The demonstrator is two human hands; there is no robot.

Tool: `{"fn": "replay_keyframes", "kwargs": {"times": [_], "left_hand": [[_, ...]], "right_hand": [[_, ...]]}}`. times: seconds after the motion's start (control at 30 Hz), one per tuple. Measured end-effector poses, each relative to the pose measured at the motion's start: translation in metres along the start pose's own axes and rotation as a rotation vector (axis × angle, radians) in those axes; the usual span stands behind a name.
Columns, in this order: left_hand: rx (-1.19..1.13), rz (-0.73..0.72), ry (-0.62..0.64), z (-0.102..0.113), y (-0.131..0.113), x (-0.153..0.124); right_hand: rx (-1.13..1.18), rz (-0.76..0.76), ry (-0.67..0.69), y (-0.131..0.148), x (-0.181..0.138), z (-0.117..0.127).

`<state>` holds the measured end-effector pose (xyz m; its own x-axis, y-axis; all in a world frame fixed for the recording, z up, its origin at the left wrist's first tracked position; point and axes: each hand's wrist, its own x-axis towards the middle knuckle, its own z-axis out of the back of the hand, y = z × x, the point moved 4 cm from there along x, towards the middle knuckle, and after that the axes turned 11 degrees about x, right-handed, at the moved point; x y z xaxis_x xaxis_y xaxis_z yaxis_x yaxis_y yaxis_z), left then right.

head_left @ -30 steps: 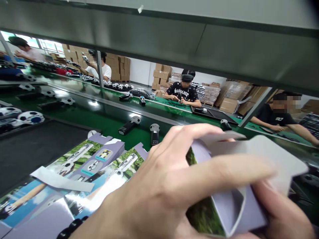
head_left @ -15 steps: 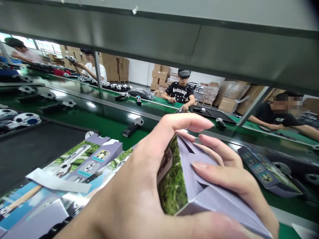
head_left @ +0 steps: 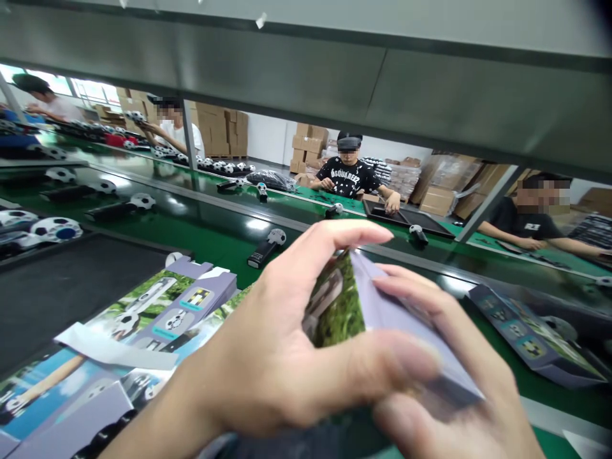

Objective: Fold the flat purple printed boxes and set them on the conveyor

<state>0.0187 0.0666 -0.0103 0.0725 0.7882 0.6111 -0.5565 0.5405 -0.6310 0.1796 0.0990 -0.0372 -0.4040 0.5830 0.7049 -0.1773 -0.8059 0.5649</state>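
- Head view: the left hand (head_left: 287,357) clasps a printed carton (head_left: 363,312), thumb along its near side, forefinger arched over its top edge
- The right hand (head_left: 454,382) wraps the carton from the other side, fingers pressed on its lilac panel
- Flat cartons (head_left: 157,312) lie stacked just left, beside the green conveyor (head_left: 215,236)

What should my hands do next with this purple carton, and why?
Probably press the end flap flat. Both the left hand and right hand grip the purple carton, and its purple face looks nearly folded over beside the grass-print side.
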Motion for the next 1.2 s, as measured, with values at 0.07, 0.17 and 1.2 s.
{"fn": "replay_keyframes", "kwargs": {"times": [0.07,0.17,1.2], "left_hand": [[0.191,-0.058,-0.038,0.000,0.003,0.003],[0.427,0.032,0.157,-0.013,0.015,0.007],[0.195,0.533,0.340,-0.045,0.078,0.006]], "right_hand": [[-0.179,0.040,-0.112,-0.008,0.000,0.006],[-0.391,0.030,-0.115,-0.024,0.002,0.004],[0.514,-0.411,-0.791,-0.076,-0.019,0.027]]}}
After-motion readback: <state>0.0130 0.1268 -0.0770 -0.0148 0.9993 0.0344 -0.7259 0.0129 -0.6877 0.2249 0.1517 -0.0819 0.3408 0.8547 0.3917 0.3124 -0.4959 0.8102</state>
